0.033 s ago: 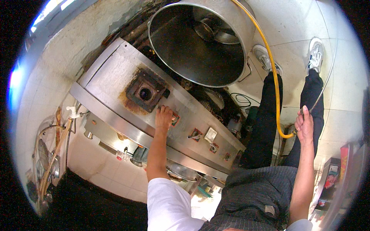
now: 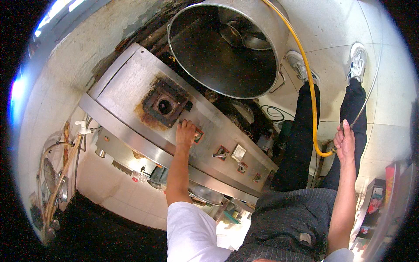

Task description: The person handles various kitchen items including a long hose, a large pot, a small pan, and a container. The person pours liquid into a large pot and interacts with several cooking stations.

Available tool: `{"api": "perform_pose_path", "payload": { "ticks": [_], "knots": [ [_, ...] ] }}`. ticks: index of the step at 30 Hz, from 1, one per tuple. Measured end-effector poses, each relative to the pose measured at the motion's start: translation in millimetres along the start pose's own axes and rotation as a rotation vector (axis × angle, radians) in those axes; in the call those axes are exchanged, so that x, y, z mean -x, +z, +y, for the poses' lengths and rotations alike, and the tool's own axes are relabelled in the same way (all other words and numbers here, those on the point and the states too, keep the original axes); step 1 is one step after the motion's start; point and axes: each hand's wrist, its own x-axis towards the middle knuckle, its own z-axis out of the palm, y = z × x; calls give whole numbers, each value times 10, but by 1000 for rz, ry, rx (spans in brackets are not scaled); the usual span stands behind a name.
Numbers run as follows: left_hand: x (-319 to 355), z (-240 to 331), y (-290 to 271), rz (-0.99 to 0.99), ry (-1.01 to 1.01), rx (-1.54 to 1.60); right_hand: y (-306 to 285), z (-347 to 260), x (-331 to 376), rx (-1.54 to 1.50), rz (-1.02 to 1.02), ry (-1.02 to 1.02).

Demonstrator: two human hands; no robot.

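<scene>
My left hand [image 2: 185,133] reaches to the front panel of a steel stove [image 2: 126,94], its fingers curled on a small red-framed control [image 2: 199,134]. Just beyond the hand is a rusty square burner opening [image 2: 165,105]. My right hand [image 2: 345,142] is out at the right beside my leg and grips the lower end of a yellow hose [image 2: 310,87]. The hose runs up over the rim of a large steel pot [image 2: 227,56]. A thin grey line [image 2: 371,91] also leads away from this hand.
Further switches [image 2: 238,153] sit along the panel to the right of my left hand. My black trousers and white shoes [image 2: 298,63] stand on pale floor tiles. A white tap [image 2: 82,126] and pipes hang at the stove's left end, with a fan [image 2: 48,174] behind them.
</scene>
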Motion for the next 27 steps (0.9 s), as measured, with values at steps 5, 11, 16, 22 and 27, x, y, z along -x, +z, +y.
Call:
{"api": "perform_pose_path", "payload": {
  "ticks": [5,11,16,22,27],
  "knots": [
    [4,9,75,-4,-19,-8,18,-36,10,12,-23,-3],
    [-1,11,6,-15,-18,7,24,-45,6,12,-13,7],
    [37,33,118,12,-61,-26,49,-50,7,23,5,-3],
    [80,41,174,50,-86,-24,45,-46,3,27,8,3],
    [96,87,129,49,-146,-3,43,-39,-11,28,16,6]
  ]
}}
